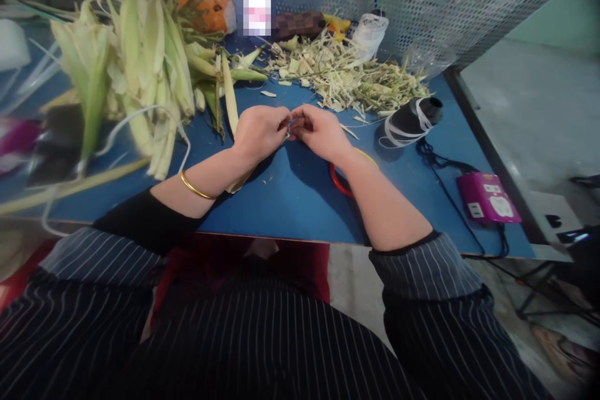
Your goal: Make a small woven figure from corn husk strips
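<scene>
My left hand (262, 131) and my right hand (321, 131) meet over the middle of the blue table (300, 212), fingertips pinched together. A thin white thread (363, 123) runs from a black cone spool (412, 120) towards my right fingers. Between the fingertips is a small pale bit, mostly hidden. A pale corn husk strip (241, 181) shows beneath my left wrist; whether that hand grips it is hidden. Under my right forearm lies a red and yellow loop (340, 181), partly covered.
Corn husks (150, 56) are heaped on the left. Husk scraps (337, 72) pile along the back by a metal mesh panel (422, 6). A purple box (487, 197) with a black cord sits at the right edge. A white cord (140, 111) curves across the left.
</scene>
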A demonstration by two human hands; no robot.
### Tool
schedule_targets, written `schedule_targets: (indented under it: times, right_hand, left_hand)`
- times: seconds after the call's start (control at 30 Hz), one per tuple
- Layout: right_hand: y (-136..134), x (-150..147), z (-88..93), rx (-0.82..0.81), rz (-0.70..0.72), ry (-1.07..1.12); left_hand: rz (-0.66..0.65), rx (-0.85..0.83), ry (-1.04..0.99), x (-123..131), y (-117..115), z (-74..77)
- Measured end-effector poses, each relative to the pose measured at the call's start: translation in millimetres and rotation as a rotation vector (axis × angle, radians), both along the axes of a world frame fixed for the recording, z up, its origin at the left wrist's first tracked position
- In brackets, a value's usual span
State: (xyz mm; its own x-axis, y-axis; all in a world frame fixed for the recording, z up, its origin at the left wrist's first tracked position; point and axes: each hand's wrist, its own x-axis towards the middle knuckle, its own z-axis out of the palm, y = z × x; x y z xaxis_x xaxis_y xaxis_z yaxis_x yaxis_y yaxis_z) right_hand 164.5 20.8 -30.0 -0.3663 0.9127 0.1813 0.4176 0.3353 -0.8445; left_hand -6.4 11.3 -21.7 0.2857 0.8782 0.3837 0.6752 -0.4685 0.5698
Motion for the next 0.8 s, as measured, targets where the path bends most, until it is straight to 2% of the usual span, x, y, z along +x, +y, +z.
schedule_targets:
  times: [0.23, 0.5, 0.67, 0.8]
  right_hand:
    - [3.0, -0.6, -2.6, -0.003, -0.049, 0.072]
    - [0.5, -4.4, 2.0, -0.177, -0.066, 0.225]
    - [-1.9, -5.3, 2.9, -0.155, -0.133, 0.211]
    - [1.2, -3.2, -2.2, -0.117, -0.134, 0.18]
  left_hand:
    - [0.028, 0.049, 0.035, -3.3, 3.6, -3.2]
    - [0.035, 0.07, 0.035, 0.5, -4.5, 1.7]
    - [0.022, 0.098, 0.061, 0.1, -3.3, 0.5]
    - [0.026, 0.099, 0.065, -0.3, -2.6, 0.6]
